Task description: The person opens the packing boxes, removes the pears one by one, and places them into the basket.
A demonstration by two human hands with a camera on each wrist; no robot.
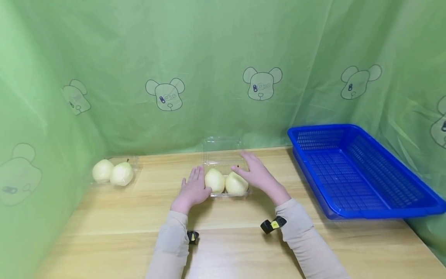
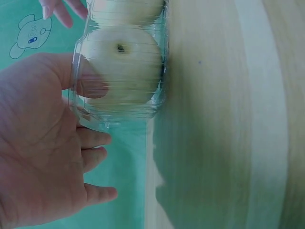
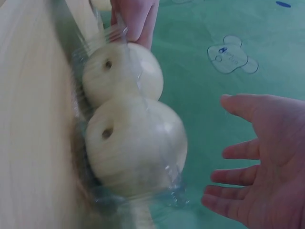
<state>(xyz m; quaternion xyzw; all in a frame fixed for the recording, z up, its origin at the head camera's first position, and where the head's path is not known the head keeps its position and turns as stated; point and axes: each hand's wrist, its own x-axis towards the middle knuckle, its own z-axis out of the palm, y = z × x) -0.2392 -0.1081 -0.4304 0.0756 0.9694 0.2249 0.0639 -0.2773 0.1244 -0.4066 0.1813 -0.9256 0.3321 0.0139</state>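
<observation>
Resting at the left end of a clear container (image 1: 228, 195), your left hand (image 1: 195, 190) shows in the head view with its fingers extended and its thumb at the near corner. The container sits on the wooden table (image 1: 139, 228) in front of you, its clear lid (image 1: 223, 150) raised at the back. Inside, side by side, are a left pear (image 1: 214, 181) and a right pear (image 1: 237, 186). Your right hand (image 1: 258, 173) is at the right end, its thumb over the right pear and its fingers straight. A second clear container (image 1: 136, 170) with two more pears (image 1: 121, 174) lies on your left, and a blue basket (image 1: 390, 213) is on your right. A green curtain (image 1: 216, 46) printed with bear heads hangs behind.

Looking at the left wrist view, you can see your left palm open and the fingers nearly straight beside the container's end. Your thumb shows through the clear plastic next to a pear; you are not clenching anything.

From the right wrist view, your right hand is open and grips nothing, fingers spread, with green showing between it and the pears. The container is blurred here.
</observation>
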